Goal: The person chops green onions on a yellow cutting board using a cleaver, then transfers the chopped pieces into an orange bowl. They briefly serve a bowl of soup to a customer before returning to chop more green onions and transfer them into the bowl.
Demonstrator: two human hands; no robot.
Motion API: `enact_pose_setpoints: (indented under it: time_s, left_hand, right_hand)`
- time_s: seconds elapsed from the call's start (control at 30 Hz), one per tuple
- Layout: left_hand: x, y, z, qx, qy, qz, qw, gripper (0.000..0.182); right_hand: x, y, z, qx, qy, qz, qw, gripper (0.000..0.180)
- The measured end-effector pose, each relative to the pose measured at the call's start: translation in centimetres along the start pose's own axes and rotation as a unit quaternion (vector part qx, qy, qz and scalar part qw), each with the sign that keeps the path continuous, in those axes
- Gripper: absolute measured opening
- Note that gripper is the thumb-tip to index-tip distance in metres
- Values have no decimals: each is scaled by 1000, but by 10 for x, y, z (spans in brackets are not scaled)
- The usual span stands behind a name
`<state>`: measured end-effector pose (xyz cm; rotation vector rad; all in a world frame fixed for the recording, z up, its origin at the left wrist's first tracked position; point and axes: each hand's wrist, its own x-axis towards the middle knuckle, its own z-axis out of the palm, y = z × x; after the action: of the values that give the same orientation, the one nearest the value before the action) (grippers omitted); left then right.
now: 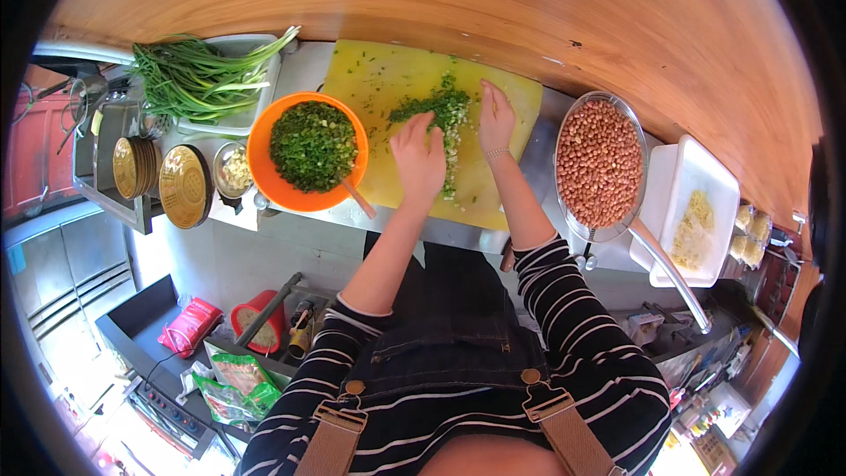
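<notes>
My left hand (420, 160) is over the yellow cutting board (370, 152), fingers spread at the left side of a pile of chopped scallions (453, 106). To the right of the same pile, my right hand (497, 120) is extended, palm turned inward, with nothing seen in it. Whether the left fingertips touch the scallions is hard to tell. Left of the board stands an orange bowl (260, 157) filled with chopped scallions (310, 145); a spoon-like handle (359, 199) leans over its rim. A brown handle (507, 256) shows at the board's front edge, beside my right forearm.
Whole scallions (192, 79) lie in a white tray (269, 79) at back left. Yellow-brown plates (182, 185) and a small bowl of chopped pieces (234, 170) sit nearby. On the right are a long-handled strainer of peanuts (600, 162) and a white bin (664, 165) with noodles (694, 228).
</notes>
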<state>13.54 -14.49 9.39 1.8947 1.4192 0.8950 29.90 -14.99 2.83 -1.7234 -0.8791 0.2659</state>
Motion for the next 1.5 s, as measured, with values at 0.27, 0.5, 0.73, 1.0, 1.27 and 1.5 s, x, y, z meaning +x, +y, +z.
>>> enact_pose_setpoints:
  time_s: [0.27, 0.5, 0.73, 1.0, 1.27, 1.5]
  left_hand:
    - [30, -75, 56, 253, 129, -59, 957, 49]
    - [70, -48, 85, 25, -24, 82, 996, 42]
    - [106, -58, 93, 41, -71, 171, 982, 35]
    - [61, -55, 60, -62, -177, 117, 975, 29]
    - [11, -65, 25, -72, -203, 158, 964, 30]
    - [2, -65, 22, -19, -153, 198, 968, 30]
  right_hand:
    - [21, 42, 13, -250, -1, -81, 965, 34]
    - [31, 14, 35, -77, -129, -73, 986, 34]
    - [47, 20, 51, -80, -148, -130, 977, 27]
    - [-2, 12, 23, -13, -200, -78, 977, 22]
    - [-59, -9, -14, 1, -255, -39, 966, 23]
    - [-116, -26, -25, -102, -119, 9, 988, 40]
